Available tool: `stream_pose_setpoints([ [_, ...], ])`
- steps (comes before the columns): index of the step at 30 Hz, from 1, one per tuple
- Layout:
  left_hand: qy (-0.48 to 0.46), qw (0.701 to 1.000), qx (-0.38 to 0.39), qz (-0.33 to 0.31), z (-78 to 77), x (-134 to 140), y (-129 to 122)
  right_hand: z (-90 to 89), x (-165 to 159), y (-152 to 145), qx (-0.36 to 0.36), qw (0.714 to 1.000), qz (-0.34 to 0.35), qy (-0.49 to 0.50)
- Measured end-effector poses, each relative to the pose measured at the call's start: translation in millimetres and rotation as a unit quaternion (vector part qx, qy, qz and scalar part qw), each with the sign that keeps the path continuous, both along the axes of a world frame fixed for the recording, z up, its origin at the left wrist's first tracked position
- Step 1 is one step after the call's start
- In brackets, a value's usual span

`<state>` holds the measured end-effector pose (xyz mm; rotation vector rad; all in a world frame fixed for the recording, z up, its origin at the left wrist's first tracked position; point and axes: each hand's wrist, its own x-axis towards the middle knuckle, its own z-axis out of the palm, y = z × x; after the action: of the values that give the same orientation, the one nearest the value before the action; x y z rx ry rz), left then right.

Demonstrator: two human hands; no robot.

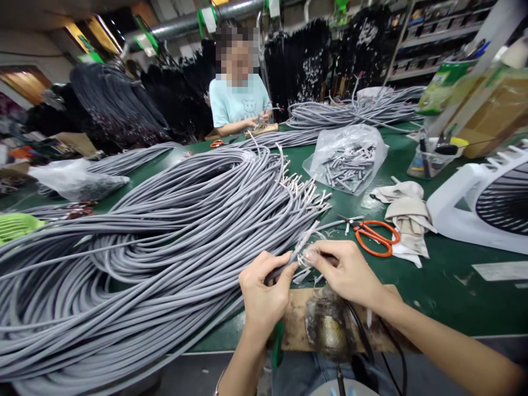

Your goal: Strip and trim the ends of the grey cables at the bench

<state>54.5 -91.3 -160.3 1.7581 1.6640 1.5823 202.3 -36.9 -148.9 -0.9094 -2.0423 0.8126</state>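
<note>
Between thumb and fingers my left hand [268,286] pinches a grey cable [293,257] close to its stripped end. My right hand [344,269] is closed at that same end, its thumb and forefinger on whitish strands [304,256] that spread from the cable. Just below the hands sits a worn metal device [330,324] on a wooden board [295,324], with black cords beside it. A large coil of grey cables [177,236] fills the table to the left, many pale stripped ends pointing toward my hands. Orange-handled scissors [377,237] lie beyond my right hand.
On the green table [449,286] are a clear bag of short grey pieces [350,159], a crumpled cloth [408,214] and a white fan [490,198]. A tub of tools [431,157] stands farther back. Across the table sits a person [239,99] with both hands at cables.
</note>
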Motion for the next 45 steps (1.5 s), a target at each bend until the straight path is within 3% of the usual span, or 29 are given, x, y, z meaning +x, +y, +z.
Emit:
stream_pose_setpoints([
  [3, 0.015, 1.000, -0.007, -0.014, 1.0, 3, -1, 2.7, -4, 3, -0.175, 0.975, 0.091, 0.099],
  [6, 0.010, 1.000, -0.007, -0.009, 2.7, 6, -1, 4.3, -6, 3, -0.228, 0.955, 0.093, 0.164],
  [11, 0.005, 1.000, 0.011, -0.004, 2.9, 8, -2, 2.0, -4, 1, -0.230, 0.947, 0.054, 0.217],
  [17, -0.038, 0.999, -0.024, 0.008, 2.4, 10, -5, 1.8, -3, 1, -0.223, 0.944, 0.061, 0.234],
  [20, -0.048, 0.999, -0.024, 0.002, 2.3, 11, -7, 4.1, -1, 1, -0.176, 0.963, 0.067, 0.192],
  [25, 0.017, 0.999, 0.004, -0.030, 5.3, 10, -6, 4.3, 2, -3, -0.049, 0.995, 0.024, 0.080],
  [31, 0.001, 0.991, -0.070, -0.112, 9.9, 4, 0, 1.7, 1, -5, 0.010, 0.999, -0.032, 0.030],
  [37, -0.065, 0.974, -0.058, -0.207, 7.4, 1, 4, 2.4, -2, -4, -0.058, 0.996, -0.052, 0.050],
  [45, -0.121, 0.965, -0.038, -0.229, 1.4, -1, 2, 4.6, -7, -2, -0.204, 0.960, -0.004, 0.190],
])
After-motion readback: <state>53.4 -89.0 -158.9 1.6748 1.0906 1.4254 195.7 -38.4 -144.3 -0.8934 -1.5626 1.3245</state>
